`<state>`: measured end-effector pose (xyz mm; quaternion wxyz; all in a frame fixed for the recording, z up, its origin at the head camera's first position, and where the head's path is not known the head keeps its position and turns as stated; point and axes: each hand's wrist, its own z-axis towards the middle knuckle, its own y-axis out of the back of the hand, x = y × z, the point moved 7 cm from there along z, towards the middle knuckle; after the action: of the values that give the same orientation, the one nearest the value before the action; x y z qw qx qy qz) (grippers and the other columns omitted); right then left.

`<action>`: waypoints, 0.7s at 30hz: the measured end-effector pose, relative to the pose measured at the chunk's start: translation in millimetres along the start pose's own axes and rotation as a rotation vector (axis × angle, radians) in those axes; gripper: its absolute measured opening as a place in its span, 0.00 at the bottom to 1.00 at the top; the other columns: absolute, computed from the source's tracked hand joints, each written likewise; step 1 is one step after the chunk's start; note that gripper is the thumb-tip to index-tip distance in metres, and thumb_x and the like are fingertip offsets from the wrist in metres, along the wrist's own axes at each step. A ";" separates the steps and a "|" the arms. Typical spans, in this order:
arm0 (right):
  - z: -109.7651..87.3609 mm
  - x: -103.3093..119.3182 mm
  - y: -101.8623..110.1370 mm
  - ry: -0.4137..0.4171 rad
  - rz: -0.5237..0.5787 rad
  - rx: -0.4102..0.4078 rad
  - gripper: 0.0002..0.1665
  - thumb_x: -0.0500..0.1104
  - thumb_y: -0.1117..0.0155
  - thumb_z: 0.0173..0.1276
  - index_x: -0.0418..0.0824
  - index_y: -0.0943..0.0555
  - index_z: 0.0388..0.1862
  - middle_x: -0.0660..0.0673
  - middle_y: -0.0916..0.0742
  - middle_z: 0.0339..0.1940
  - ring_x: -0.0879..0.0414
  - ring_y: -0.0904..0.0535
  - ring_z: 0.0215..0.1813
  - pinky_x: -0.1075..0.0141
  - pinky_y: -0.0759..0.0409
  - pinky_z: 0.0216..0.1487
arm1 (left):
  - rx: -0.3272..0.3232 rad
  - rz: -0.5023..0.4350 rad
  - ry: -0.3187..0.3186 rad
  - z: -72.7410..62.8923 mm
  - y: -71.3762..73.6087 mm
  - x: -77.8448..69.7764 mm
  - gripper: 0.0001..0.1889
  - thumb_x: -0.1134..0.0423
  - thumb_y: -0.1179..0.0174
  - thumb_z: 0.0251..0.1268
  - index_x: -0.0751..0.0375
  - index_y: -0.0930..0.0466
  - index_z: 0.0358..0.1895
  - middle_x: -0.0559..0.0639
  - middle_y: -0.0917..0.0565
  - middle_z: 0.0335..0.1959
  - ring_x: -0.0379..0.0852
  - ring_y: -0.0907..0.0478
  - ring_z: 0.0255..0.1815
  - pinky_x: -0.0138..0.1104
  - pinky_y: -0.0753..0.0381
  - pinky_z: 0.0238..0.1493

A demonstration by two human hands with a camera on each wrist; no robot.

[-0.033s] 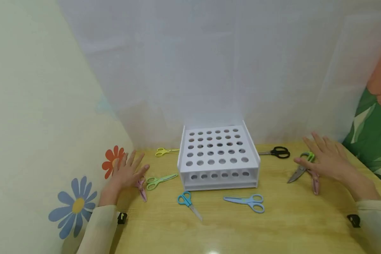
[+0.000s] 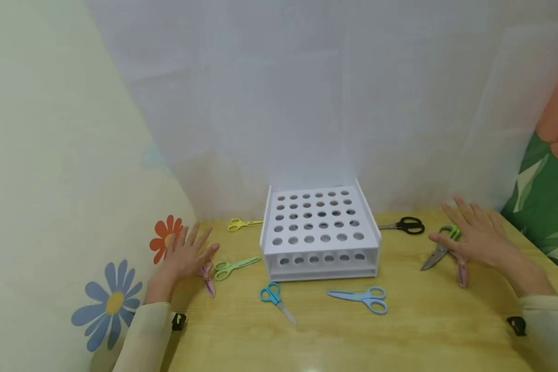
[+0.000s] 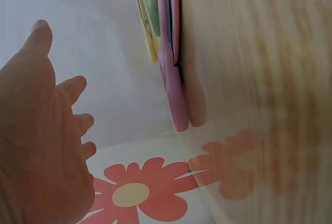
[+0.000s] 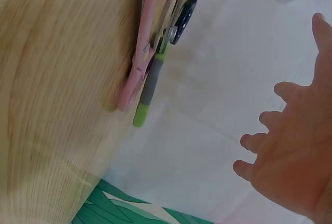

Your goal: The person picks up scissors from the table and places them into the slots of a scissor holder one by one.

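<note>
My left hand (image 2: 186,258) is held above the table's left side with its fingers spread, holding nothing. Below it lie pink scissors (image 2: 208,283), partly covered by the hand. In the left wrist view a gap shows between palm and pink scissors (image 3: 176,92). On the other side my right hand (image 2: 481,238), fingers also spread, hovers over large scissors with green handles (image 2: 439,253) and a second pink pair (image 2: 462,273). The right wrist view has this hand (image 4: 295,146) apart from both pairs. Between the hands stands a white rack (image 2: 323,250) with rows of round holes.
Yellow scissors (image 2: 245,223) and light green scissors (image 2: 233,266) lie left of the rack. Teal scissors (image 2: 276,299) and pale blue scissors (image 2: 363,296) lie before it, black-handled scissors (image 2: 402,226) to its right. A white sheet (image 2: 242,103) hangs behind the table.
</note>
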<state>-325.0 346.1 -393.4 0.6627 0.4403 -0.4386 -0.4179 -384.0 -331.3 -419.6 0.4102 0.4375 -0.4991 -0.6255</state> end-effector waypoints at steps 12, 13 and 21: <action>4.7 46.7 16.2 0.047 0.321 -0.044 0.43 0.58 0.43 0.78 0.34 0.41 0.80 0.26 0.34 0.75 0.24 0.39 0.71 0.27 0.39 0.60 | -0.062 -0.057 -0.053 15.6 16.6 -2.6 0.34 0.43 0.45 0.76 0.60 0.33 0.75 0.70 0.30 0.70 0.72 0.31 0.66 0.69 0.34 0.58; 5.5 54.2 14.6 0.067 0.342 -0.047 0.42 0.57 0.42 0.78 0.34 0.39 0.79 0.27 0.32 0.74 0.26 0.39 0.71 0.28 0.38 0.60 | -0.043 -0.057 -0.042 15.5 15.3 -1.2 0.33 0.44 0.44 0.76 0.60 0.33 0.75 0.70 0.30 0.69 0.72 0.30 0.65 0.68 0.32 0.57; 18.0 101.0 0.2 0.208 0.503 -0.078 0.32 0.49 0.41 0.79 0.38 0.32 0.76 0.36 0.23 0.69 0.37 0.25 0.64 0.37 0.26 0.57 | 0.038 -0.096 0.012 -0.5 4.9 16.8 0.24 0.54 0.40 0.74 0.67 0.22 0.64 0.71 0.22 0.59 0.71 0.26 0.60 0.63 0.26 0.56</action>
<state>-315.2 247.4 -367.6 0.8034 0.3323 -0.4476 -0.2093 -387.9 -348.2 -417.1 0.3741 0.4725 -0.4867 -0.6324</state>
